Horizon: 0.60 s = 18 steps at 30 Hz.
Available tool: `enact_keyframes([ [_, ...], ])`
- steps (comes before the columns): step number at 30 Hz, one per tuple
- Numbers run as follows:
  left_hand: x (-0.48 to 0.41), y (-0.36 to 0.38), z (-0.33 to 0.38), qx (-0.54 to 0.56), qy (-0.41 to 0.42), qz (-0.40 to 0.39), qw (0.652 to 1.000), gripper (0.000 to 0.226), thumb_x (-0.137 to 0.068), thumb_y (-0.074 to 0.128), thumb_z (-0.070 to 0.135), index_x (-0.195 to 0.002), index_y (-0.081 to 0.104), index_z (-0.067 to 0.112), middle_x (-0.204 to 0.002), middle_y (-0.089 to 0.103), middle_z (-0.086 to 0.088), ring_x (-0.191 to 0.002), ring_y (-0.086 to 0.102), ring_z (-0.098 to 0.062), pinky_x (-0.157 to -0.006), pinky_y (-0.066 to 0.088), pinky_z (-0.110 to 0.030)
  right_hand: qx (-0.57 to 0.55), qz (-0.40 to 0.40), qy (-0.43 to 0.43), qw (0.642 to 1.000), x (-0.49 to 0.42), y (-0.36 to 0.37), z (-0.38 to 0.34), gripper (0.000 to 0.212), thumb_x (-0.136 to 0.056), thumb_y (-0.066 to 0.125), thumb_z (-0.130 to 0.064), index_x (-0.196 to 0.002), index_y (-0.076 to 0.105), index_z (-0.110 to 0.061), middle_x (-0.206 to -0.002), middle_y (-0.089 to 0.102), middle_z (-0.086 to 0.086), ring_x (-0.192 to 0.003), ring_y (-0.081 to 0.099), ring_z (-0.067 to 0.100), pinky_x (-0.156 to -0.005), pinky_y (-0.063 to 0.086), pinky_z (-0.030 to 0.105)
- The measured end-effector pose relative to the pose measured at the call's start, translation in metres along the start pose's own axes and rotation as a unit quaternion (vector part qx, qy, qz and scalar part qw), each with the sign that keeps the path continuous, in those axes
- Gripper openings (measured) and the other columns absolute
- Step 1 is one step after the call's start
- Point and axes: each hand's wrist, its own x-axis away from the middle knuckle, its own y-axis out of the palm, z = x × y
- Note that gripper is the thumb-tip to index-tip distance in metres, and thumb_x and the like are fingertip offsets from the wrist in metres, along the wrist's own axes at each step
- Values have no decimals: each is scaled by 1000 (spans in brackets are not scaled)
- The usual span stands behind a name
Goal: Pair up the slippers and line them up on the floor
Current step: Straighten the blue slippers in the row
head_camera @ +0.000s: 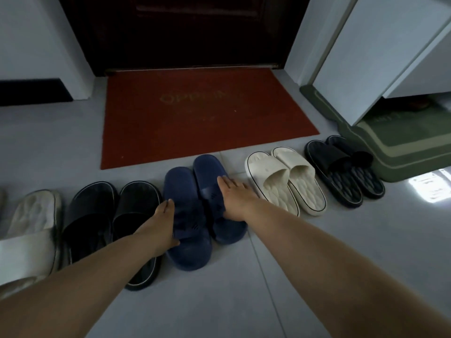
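Observation:
Slippers lie in a row on the grey floor. In the middle is a navy blue pair: the left navy slipper (188, 250) and the right navy slipper (210, 172) side by side, toes away from me. My left hand (164, 225) grips the strap of the left one from its left side. My right hand (231, 198) lies over the strap of the right one, fingers wrapped on it. Left of them stands a black pair (97, 215). To the right are a cream pair (285, 179) and a dark patterned pair (344, 172).
A single cream slipper (31, 230) lies at the far left edge. A red doormat (195, 113) sits behind the row before a dark door. A green mat (402, 147) and a white cabinet (390, 57) stand at the right.

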Motion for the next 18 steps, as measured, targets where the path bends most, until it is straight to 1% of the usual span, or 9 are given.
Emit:
enact_keyframes([
  [2, -2, 7, -3, 8, 2, 24, 1000, 103, -83, 68, 24, -149, -9, 8, -158, -7, -9, -139, 32, -28, -113, 34, -33, -37, -3, -13, 999, -6, 3, 1, 93, -80, 67, -27, -149, 6, -12, -158, 11, 8, -144, 15, 30, -116, 23, 44],
  [4, -4, 14, -2, -5, -4, 49, 999, 99, -83, 67, 21, -150, -6, 12, -157, -4, -7, -137, 33, -31, -111, 35, -35, -76, 9, -17, 997, -8, 4, 6, 84, -75, 71, -31, -141, 24, -12, -148, 30, 9, -135, 31, 31, -108, 35, 44],
  [6, -5, 18, 2, -28, -8, 66, 997, 94, -85, 64, 16, -150, -5, 14, -157, -2, -7, -134, 33, -34, -109, 35, -34, -61, 22, -22, 998, -6, 4, 8, 74, -75, 71, -37, -134, 32, -14, -139, 40, 8, -127, 40, 31, -105, 36, 44],
  [8, -7, 18, 7, -44, 3, 77, 996, 90, -87, 58, 9, -150, -6, 16, -157, -2, -5, -133, 33, -34, -107, 36, -34, -37, 30, -48, 998, -4, 4, 6, 74, -78, 68, -39, -137, 29, -17, -139, 44, 9, -126, 43, 32, -109, 30, 44],
  [9, -8, 17, 8, -46, 13, 80, 996, 89, -87, 55, 6, -150, -7, 17, -157, -3, -4, -132, 33, -34, -107, 36, -34, -48, 17, -61, 997, -5, 4, 5, 80, -79, 68, -38, -143, 22, -19, -141, 44, 9, -127, 42, 33, -112, 27, 44],
  [11, -11, 16, 7, -54, 35, 79, 995, 89, -86, 53, 2, -150, -7, 18, -158, -3, -1, -134, 32, -33, -108, 35, -34, -94, -38, -68, 993, -4, 4, -2, 89, -81, 68, -34, -148, 10, -23, -143, 43, 10, -127, 44, 33, -108, 33, 41],
  [13, -13, 16, 5, -56, 50, 75, 994, 90, -85, 53, 1, -150, -6, 18, -158, -1, -1, -135, 32, -33, -110, 34, -35, -119, -76, -77, 987, -5, 5, -5, 70, -82, 66, -35, -142, 31, -21, -135, 51, 8, -119, 51, 29, -95, 43, 36],
  [15, -15, 17, 1, -42, 56, 79, 994, 90, -84, 56, 2, -150, -3, 16, -157, 3, -3, -135, 33, -33, -111, 34, -37, -121, -82, -78, 986, -3, 5, -6, 47, -83, 65, -36, -124, 52, -17, -122, 59, 6, -110, 56, 26, -92, 47, 38],
  [18, -12, 16, -8, 20, 89, 93, 992, 92, -80, 65, 9, -149, 5, 16, -151, 11, -5, -133, 38, -30, -110, 37, -37, -145, -65, -82, 984, 1, 7, -6, 32, -81, 68, -32, -105, 63, -12, -105, 66, 10, -98, 61, 27, -86, 47, 40],
])
